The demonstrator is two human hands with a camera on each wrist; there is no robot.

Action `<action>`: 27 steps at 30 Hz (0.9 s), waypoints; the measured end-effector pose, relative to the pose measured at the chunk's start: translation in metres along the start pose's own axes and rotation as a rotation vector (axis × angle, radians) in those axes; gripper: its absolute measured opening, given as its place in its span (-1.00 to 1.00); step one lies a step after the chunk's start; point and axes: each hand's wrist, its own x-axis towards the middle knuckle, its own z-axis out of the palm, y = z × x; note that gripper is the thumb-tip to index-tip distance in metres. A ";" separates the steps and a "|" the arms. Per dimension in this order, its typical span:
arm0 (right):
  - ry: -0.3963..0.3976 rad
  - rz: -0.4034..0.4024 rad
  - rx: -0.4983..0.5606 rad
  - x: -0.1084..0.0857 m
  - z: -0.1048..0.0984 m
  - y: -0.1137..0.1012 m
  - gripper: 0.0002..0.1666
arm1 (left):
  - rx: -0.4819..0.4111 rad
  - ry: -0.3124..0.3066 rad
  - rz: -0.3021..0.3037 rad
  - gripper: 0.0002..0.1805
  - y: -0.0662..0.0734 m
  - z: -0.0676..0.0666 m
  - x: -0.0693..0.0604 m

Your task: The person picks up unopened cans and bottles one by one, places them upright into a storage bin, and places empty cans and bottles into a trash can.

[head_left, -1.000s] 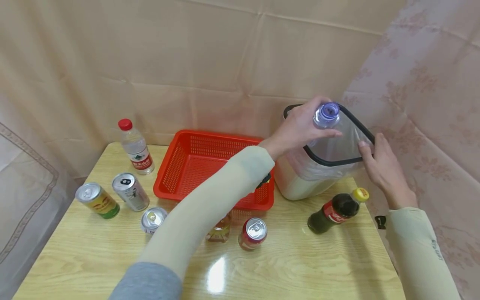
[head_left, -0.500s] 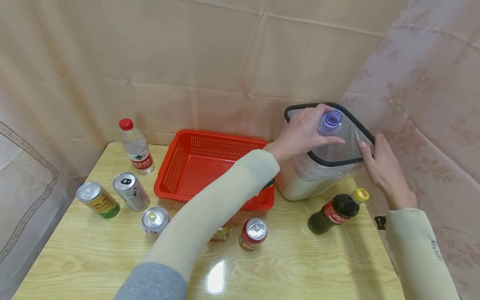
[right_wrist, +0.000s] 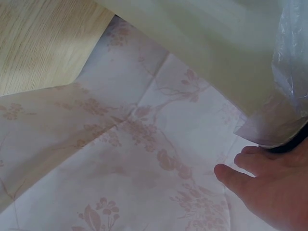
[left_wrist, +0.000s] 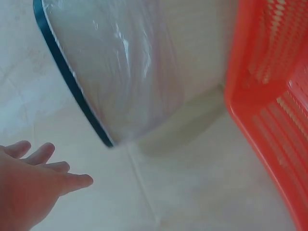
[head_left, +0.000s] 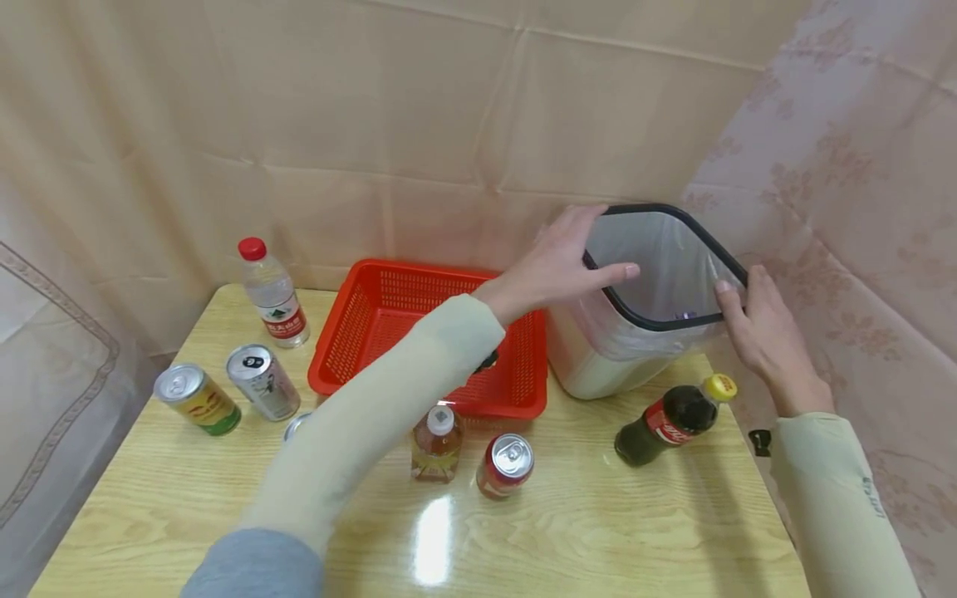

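Both arms reach forward, the left hand with thumb and fingers parted, the right hand gripping

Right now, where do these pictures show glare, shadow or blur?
Head view: white glare on the wood-grain tabletop, shadow near the cola bottle; left wrist view: glints on the clear bin liner, soft edges on the red basket; right wrist view: glints on that liner.

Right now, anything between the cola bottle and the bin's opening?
Nothing visible on the table between the cola bottle and the bin. Only the bin's own near wall and black rim stand in the way; the right hand grips the rim at its right side.
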 end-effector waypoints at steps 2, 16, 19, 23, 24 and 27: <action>0.002 0.005 -0.002 0.001 0.000 -0.001 -0.05 | -0.012 0.006 0.013 0.03 -0.008 -0.008 -0.010; -0.021 -0.001 0.008 0.002 -0.002 0.002 -0.03 | 0.186 -0.025 -0.009 -0.02 -0.046 -0.065 -0.088; -0.028 0.003 0.015 0.002 -0.001 0.002 -0.02 | 0.206 -0.024 -0.028 -0.02 -0.055 -0.076 -0.104; -0.031 0.007 0.022 0.000 0.000 0.005 -0.02 | 0.212 -0.026 -0.057 -0.02 -0.070 -0.088 -0.127; -0.028 0.006 0.022 0.000 0.000 0.006 -0.02 | 0.207 -0.026 -0.068 -0.02 -0.075 -0.090 -0.133; -0.024 0.006 0.019 0.000 0.000 0.007 -0.03 | 0.189 -0.033 -0.111 -0.01 -0.089 -0.094 -0.152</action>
